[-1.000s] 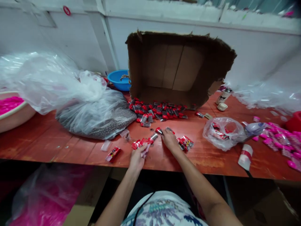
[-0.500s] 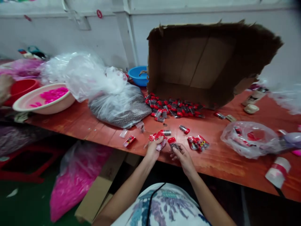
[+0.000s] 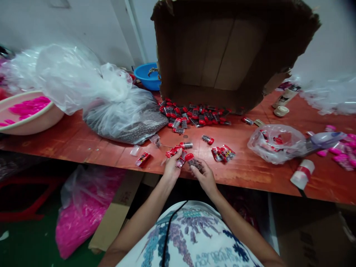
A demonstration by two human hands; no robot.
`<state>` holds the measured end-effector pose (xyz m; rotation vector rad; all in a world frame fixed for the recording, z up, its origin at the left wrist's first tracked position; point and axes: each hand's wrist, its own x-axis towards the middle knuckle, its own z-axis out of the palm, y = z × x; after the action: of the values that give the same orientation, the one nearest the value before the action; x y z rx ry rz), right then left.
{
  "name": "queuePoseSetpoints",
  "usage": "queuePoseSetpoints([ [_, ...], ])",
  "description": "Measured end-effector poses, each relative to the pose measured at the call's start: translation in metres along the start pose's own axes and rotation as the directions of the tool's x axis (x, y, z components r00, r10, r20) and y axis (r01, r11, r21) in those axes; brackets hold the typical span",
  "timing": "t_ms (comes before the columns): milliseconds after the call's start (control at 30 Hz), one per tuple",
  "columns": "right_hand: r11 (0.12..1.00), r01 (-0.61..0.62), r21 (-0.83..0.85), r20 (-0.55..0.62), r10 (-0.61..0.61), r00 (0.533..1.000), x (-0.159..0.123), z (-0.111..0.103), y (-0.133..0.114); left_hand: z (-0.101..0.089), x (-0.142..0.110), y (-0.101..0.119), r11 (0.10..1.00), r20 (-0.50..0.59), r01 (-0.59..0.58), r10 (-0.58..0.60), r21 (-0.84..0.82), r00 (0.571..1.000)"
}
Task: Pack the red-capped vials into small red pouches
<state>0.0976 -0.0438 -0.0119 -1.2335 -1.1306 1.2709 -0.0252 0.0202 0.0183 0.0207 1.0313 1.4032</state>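
Note:
My left hand (image 3: 171, 168) is closed on a bunch of red printed cards (image 3: 172, 151) at the front edge of the table. My right hand (image 3: 206, 177) grips a small clear bottle with a red cap (image 3: 191, 160) and dark contents, held close beside the cards. Just beyond my left hand lies another red-capped bottle (image 3: 186, 145). A single bottle (image 3: 207, 139) rests farther right, above some red-and-black printed packs (image 3: 224, 153). To the left are a stack of red cards (image 3: 143, 158) and a clear plastic piece (image 3: 135, 150). Many similar bottles form a pile (image 3: 200, 115) by the box.
A big torn cardboard box (image 3: 211, 55) lies on its side at the back. Left of it are a blue basin (image 3: 147, 76), a full plastic bag (image 3: 119, 118) and a bowl of pink pieces (image 3: 50, 120). On the right are a plastic bag (image 3: 289, 148) and a roll (image 3: 303, 174).
The view has swung right and down, so the table contents appear shifted left. The bottle in my right hand has come closer to the cards. A co-worker's hand at far left has left view.

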Motion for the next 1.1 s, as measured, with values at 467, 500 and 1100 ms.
queuePoseSetpoints([
  [467, 0.989, 0.073, -0.127, -0.057, -0.081, 0.995, 0.001, -0.004, -0.002, 0.002, -0.003, -0.004, 0.996, 0.044, -0.081, 0.080, 0.025, 0.996],
  [500, 0.990, 0.073, -0.120, -0.037, -0.078, 0.996, 0.001, -0.003, -0.003, 0.002, -0.004, -0.003, 0.994, 0.055, -0.097, 0.094, 0.043, 0.994],
  [1100, 0.987, -0.053, 0.153, 0.134, 0.032, 0.990, 0.020, -0.016, -0.011, 0.018, -0.021, 0.016, 0.875, 0.441, -0.319, 0.140, 0.365, 0.887],
])
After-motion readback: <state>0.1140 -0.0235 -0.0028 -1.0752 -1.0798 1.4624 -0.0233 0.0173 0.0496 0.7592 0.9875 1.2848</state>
